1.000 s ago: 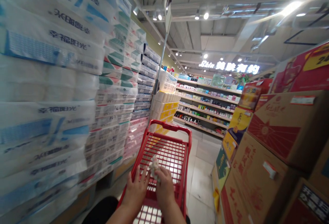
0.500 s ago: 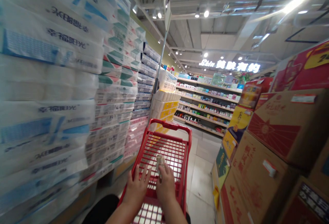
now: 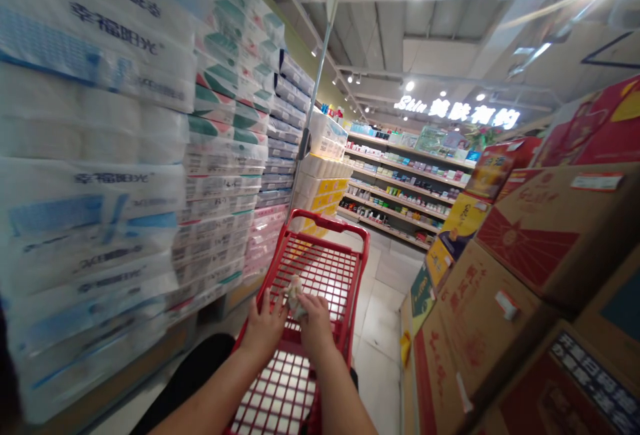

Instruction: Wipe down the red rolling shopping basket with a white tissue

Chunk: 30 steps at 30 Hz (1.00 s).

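Note:
A red shopping cart with a grid basket stands straight ahead of me. Over its near part is my right hand, its fingers closed on a small crumpled pale cloth or tissue. My left hand lies just to the left, fingers spread, its fingertips close to the crumpled piece. Whether those fingertips touch it I cannot tell. A metal pole with a sign rises from the far left corner of the cart.
Stacked white tissue packs line the left side. Cardboard boxes are piled on the right. Shelves of small goods cross the far end, beyond the pale tiled floor.
The view has tilted and shifted a little. My right hand and the crumpled piece have moved left, nearer to my left hand. The shelves and boxes appear slightly closer.

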### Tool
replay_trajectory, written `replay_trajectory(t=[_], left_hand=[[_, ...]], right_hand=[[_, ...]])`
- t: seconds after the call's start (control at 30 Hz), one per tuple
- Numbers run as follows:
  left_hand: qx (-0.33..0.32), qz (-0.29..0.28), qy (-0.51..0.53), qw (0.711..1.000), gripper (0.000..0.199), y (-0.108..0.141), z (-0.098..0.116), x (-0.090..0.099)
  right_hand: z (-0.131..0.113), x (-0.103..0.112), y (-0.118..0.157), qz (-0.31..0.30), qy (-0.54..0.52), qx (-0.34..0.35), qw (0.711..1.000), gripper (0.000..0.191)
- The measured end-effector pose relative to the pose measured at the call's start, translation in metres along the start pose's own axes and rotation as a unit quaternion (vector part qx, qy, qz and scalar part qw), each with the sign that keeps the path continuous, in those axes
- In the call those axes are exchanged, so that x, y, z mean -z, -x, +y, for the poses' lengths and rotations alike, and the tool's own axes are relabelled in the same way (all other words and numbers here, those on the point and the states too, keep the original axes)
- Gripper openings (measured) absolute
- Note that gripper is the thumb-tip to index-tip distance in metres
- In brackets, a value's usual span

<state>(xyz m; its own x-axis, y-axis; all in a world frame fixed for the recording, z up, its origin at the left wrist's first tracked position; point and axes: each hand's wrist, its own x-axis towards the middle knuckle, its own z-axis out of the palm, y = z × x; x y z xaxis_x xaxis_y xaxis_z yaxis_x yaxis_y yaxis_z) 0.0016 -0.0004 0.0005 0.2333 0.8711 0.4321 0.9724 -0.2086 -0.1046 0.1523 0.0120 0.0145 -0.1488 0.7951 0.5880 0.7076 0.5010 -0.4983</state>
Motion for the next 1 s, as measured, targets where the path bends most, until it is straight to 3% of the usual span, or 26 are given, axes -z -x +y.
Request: replay_trajectory(t=[0.13,0.27,0.43,0.57,0.7,0.87,1.0], left_hand=[[-0.015,-0.002,0.001,1.0,0.052,0.002,0.001,0.004],[-0.011,0.002,0.006,1.0,0.053,0.003,0.002,0.005],[-0.012,-0.005,0.007,1.0,0.057,0.002,0.003,0.004],[-0.01,-0.008,0.006,1.0,0.056,0.002,0.003,0.004],[-0.012,-0.017,-0.004,1.0,0.055,0.003,0.003,0.009],[-0.013,-0.027,-0.008,1.0,0.058,0.004,0.003,0.011],[-0.014,-0.029,0.001,0.999,0.059,0.004,0.003,0.01]], right_hand=[[-0.008,0.007,0.0,0.074,0.033,-0.058,0.995,0.059],[-0.01,0.006,0.0,0.015,0.025,0.008,1.0,0.05],[-0.01,0.001,-0.001,0.073,0.049,-0.098,0.991,0.03],[-0.012,0.001,-0.002,0.033,0.056,-0.081,0.995,0.027],[-0.012,0.007,-0.002,0.078,0.092,-0.139,0.983,0.028],[-0.014,0.01,-0.002,0.025,0.102,-0.097,0.99,0.018],[-0.013,0.01,-0.002,0.108,0.111,-0.141,0.978,0.031]])
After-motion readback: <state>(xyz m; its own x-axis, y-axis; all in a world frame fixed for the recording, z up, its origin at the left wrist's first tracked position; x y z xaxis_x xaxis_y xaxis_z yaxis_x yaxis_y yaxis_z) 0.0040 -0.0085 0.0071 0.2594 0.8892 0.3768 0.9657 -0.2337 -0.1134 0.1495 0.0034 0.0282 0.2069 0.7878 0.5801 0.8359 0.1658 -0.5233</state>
